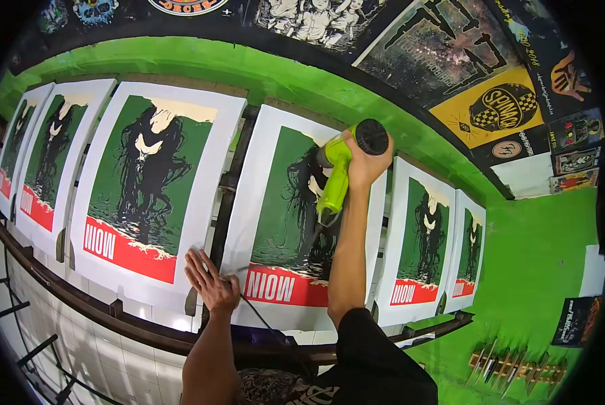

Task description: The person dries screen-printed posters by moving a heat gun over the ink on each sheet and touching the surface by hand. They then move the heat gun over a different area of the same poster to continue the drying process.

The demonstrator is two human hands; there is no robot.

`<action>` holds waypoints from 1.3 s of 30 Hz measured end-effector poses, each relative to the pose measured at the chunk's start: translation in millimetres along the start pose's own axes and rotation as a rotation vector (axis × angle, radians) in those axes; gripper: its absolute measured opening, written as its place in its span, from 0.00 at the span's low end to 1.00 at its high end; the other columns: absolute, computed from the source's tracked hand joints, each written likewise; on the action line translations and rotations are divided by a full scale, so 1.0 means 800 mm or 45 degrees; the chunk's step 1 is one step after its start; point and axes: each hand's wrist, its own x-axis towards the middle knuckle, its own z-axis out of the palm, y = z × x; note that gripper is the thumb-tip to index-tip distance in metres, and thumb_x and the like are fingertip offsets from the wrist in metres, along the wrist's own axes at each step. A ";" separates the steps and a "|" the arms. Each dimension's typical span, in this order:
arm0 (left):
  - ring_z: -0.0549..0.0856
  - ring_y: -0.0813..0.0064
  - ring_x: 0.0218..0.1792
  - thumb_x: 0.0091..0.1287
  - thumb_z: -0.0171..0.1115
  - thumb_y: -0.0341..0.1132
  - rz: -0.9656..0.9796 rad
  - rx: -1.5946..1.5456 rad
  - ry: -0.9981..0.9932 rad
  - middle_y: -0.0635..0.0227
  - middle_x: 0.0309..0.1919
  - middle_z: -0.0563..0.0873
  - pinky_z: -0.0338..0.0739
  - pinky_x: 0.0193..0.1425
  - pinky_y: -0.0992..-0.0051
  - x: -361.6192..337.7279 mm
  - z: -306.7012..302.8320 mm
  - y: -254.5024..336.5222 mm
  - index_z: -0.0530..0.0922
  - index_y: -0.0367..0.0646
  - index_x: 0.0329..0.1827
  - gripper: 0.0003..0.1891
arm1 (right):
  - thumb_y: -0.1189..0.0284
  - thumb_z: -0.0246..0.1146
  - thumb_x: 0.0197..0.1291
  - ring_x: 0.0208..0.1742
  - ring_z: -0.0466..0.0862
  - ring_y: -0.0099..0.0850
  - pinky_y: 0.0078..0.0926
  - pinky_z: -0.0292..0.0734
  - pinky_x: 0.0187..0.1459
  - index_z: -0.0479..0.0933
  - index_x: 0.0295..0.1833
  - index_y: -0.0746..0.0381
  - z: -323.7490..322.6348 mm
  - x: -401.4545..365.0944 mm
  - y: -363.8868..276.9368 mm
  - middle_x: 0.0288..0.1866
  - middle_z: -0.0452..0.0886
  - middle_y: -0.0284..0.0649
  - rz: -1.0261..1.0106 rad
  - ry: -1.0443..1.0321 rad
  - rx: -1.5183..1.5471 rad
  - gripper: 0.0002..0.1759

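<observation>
My right hand (369,162) is wrapped round the handle of a lime-green hair dryer (336,158). The dryer's round black vented end faces up toward me, and it overlaps the upper part of a printed poster (279,189) showing a black figure on dark green. A red band with white lettering runs along that poster's lower edge. My left hand (213,280) lies with fingers stretched out at the lower right corner of the neighbouring poster (103,169), beside the gap between the two. A dark cord (262,317) passes close by my left thumb and runs down toward my body.
More matching posters, such as one on the right (424,236) and one on the left (59,148), stand in a row on a dark rack (147,337). Behind is a green wall (525,250) with pictures above. Several tools (515,368) hang on a wooden holder at lower right.
</observation>
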 end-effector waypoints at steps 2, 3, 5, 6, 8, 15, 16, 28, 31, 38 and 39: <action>0.38 0.47 0.88 0.61 0.58 0.44 -0.009 -0.027 -0.035 0.41 0.87 0.41 0.31 0.89 0.46 -0.003 -0.003 0.001 0.39 0.33 0.87 0.55 | 0.78 0.86 0.45 0.47 0.85 0.27 0.26 0.80 0.56 0.79 0.56 0.70 -0.008 0.001 -0.003 0.48 0.86 0.38 0.175 -0.118 0.319 0.32; 0.38 0.47 0.88 0.61 0.58 0.44 0.005 -0.040 -0.005 0.41 0.87 0.41 0.31 0.89 0.46 -0.003 -0.002 0.002 0.39 0.33 0.87 0.55 | 0.78 0.86 0.45 0.47 0.85 0.27 0.26 0.80 0.56 0.79 0.56 0.70 -0.008 0.000 -0.002 0.48 0.86 0.38 0.174 -0.117 0.315 0.32; 0.38 0.47 0.88 0.62 0.58 0.45 0.023 -0.049 0.029 0.41 0.87 0.41 0.31 0.89 0.46 -0.002 0.001 0.001 0.39 0.34 0.87 0.55 | 0.80 0.86 0.42 0.48 0.86 0.28 0.29 0.82 0.55 0.78 0.57 0.68 -0.001 -0.003 -0.001 0.48 0.86 0.38 0.063 -0.027 0.106 0.34; 0.38 0.47 0.88 0.62 0.58 0.45 0.009 -0.014 0.019 0.41 0.87 0.41 0.31 0.89 0.46 -0.002 0.003 0.000 0.39 0.34 0.87 0.55 | 0.80 0.86 0.42 0.48 0.86 0.28 0.29 0.82 0.55 0.78 0.57 0.68 -0.002 -0.003 -0.001 0.48 0.86 0.38 0.064 -0.023 0.109 0.34; 0.38 0.47 0.88 0.62 0.57 0.45 -0.008 0.021 0.013 0.41 0.87 0.41 0.31 0.89 0.46 0.000 0.005 -0.002 0.38 0.34 0.87 0.54 | 0.79 0.87 0.42 0.48 0.85 0.28 0.28 0.82 0.55 0.78 0.57 0.68 -0.003 -0.001 0.000 0.49 0.86 0.38 0.143 -0.121 0.263 0.35; 0.38 0.47 0.88 0.63 0.56 0.44 0.002 -0.027 0.006 0.42 0.87 0.41 0.31 0.89 0.46 0.000 -0.001 0.000 0.39 0.33 0.87 0.53 | 0.79 0.86 0.43 0.47 0.85 0.27 0.28 0.81 0.56 0.78 0.57 0.68 0.008 -0.006 0.004 0.48 0.85 0.38 0.009 -0.033 0.128 0.34; 0.38 0.46 0.88 0.63 0.56 0.43 -0.001 -0.028 -0.018 0.42 0.87 0.41 0.31 0.89 0.46 -0.002 -0.002 0.001 0.39 0.33 0.87 0.53 | 0.79 0.86 0.43 0.47 0.85 0.27 0.28 0.82 0.56 0.78 0.57 0.68 0.006 -0.004 0.004 0.48 0.85 0.38 0.086 -0.072 0.240 0.34; 0.36 0.47 0.88 0.64 0.57 0.45 0.004 -0.023 -0.019 0.42 0.87 0.40 0.29 0.89 0.46 -0.001 0.001 -0.001 0.37 0.34 0.87 0.54 | 0.79 0.86 0.43 0.47 0.86 0.27 0.28 0.82 0.55 0.78 0.57 0.67 -0.004 -0.006 0.005 0.48 0.86 0.39 0.086 -0.085 0.218 0.34; 0.36 0.47 0.88 0.63 0.58 0.45 0.060 -0.043 0.040 0.41 0.87 0.40 0.28 0.89 0.47 -0.002 0.003 -0.003 0.37 0.33 0.87 0.55 | 0.78 0.87 0.43 0.47 0.86 0.28 0.28 0.82 0.55 0.78 0.57 0.68 -0.008 -0.002 0.001 0.48 0.86 0.39 0.098 -0.093 0.214 0.35; 0.38 0.44 0.88 0.62 0.58 0.45 -0.008 -0.041 -0.039 0.40 0.87 0.42 0.31 0.89 0.45 -0.001 -0.005 0.002 0.39 0.31 0.87 0.54 | 0.78 0.86 0.44 0.45 0.85 0.27 0.27 0.81 0.55 0.79 0.55 0.70 -0.005 0.002 0.001 0.47 0.86 0.38 0.114 -0.076 0.346 0.32; 0.38 0.44 0.88 0.62 0.58 0.44 0.003 -0.036 -0.026 0.39 0.87 0.42 0.31 0.89 0.45 -0.002 -0.003 0.001 0.39 0.31 0.87 0.54 | 0.78 0.86 0.44 0.45 0.85 0.27 0.27 0.81 0.55 0.79 0.55 0.70 -0.004 0.002 0.003 0.47 0.86 0.38 0.114 -0.079 0.344 0.32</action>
